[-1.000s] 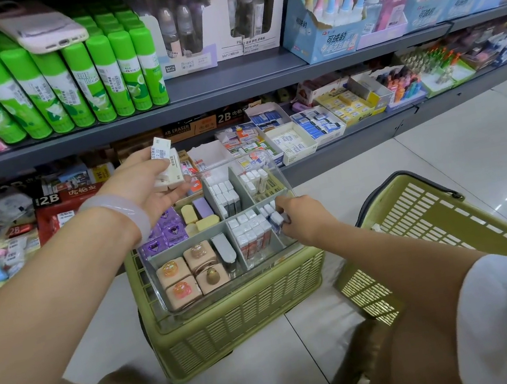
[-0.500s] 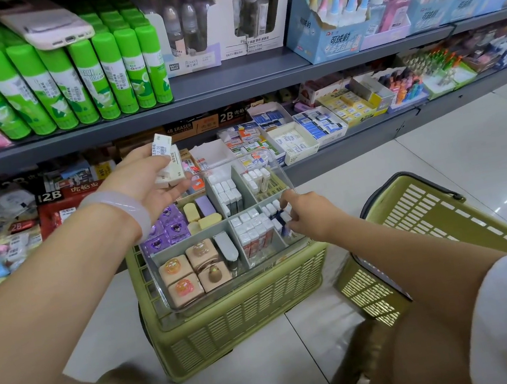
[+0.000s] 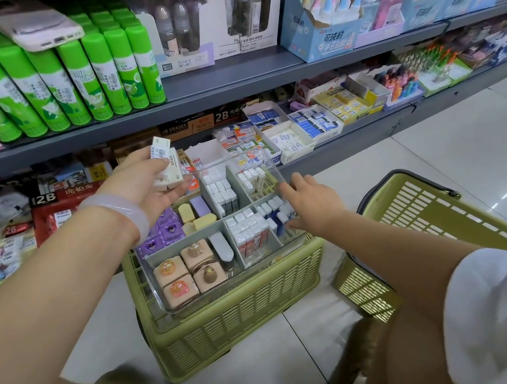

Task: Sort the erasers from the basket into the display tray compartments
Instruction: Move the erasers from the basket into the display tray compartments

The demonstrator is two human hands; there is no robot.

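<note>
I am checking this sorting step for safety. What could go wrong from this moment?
1. The left hand holds several white erasers loosely stacked above the tray; one may slip out and fall into a wrong compartment.
2. The clear display tray only rests on top of the green basket. The right hand is working at its right edge, so pressure there could tip it.

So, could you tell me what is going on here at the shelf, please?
A person is sorting erasers into a clear display tray that rests on top of a green basket. The left hand holds a few white erasers above the tray. The right hand reaches into the right-hand compartment among the blue and white erasers. A second green basket stands to the right.
</note>
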